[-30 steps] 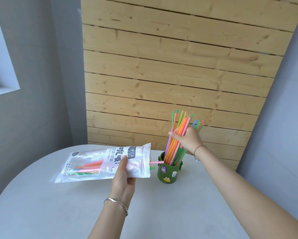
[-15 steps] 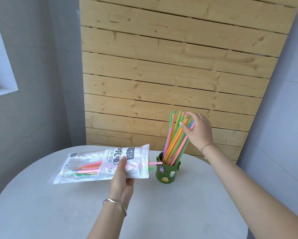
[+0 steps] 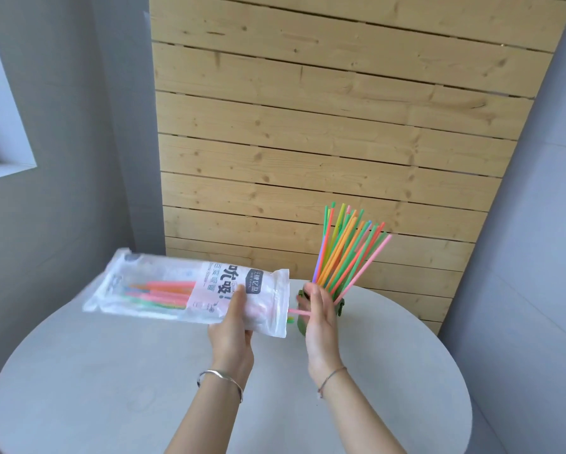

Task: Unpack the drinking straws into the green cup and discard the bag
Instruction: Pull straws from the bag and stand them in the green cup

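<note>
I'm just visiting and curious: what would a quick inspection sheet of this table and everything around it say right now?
Surface: round grey table, bare apart from the cup.
Job's things: green cup stands at the far side, mostly hidden by the right hand, with a fan of coloured straws upright in it. Plastic bag is held level above the table, a few straws inside; a pink straw pokes from its open end.
Clutter: nothing seen.
Hands: left hand grips the bag; right hand is open, fingers at the pink straw, grip not yet clear.
Cables: nothing seen.
Surroundings: wooden plank panel behind, grey walls, window ledge at left.
</note>
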Tool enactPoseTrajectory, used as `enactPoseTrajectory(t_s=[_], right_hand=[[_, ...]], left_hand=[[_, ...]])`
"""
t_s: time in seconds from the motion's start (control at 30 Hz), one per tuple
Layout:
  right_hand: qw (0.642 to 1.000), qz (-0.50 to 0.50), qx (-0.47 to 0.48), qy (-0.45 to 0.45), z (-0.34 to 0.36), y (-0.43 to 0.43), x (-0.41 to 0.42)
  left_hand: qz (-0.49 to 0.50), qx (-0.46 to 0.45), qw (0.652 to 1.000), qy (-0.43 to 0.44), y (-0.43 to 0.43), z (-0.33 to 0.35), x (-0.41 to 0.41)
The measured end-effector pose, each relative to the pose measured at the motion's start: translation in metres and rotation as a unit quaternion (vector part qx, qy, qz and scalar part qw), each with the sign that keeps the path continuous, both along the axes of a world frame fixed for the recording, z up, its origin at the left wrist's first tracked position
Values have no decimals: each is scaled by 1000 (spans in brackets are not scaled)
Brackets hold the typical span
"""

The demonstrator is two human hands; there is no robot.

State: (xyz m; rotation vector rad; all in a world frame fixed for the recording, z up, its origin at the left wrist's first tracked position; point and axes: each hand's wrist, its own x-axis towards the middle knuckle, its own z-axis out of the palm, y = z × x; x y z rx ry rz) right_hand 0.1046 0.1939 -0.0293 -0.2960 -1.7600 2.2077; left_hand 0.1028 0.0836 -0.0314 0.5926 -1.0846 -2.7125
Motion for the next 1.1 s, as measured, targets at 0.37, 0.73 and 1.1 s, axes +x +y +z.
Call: enactPoseTrajectory(t_s=[0.37,0.73,1.1], right_hand=[[927,114,-329,-137,-13,0,8],[992,70,96,-52,-18,0,9],[996,5,-81,22,9,40,4]], left_hand=[[-21,-241,966,94,13,10,9],[-13,-51,999,-13,-6,-12,1],[-27,42,998,-48,-17,-11,-5]])
